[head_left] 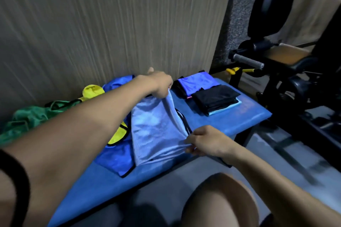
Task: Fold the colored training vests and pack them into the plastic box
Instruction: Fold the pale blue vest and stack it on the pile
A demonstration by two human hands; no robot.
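From the head view, the left hand [162,84] pinches the light blue vest's [155,131] far edge at centre; the right hand [204,141] pinches its near edge at 4 o'clock. Folded vests [208,94] lie on the blue counter [239,116] at 2 o'clock, green vest [31,116] at 9. No writing is legible.

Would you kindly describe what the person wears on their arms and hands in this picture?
Both forearms are bare, with no gloves, rings or watch visible on the left hand or the right hand. A dark black band, perhaps a short sleeve's hem, circles the left upper arm.
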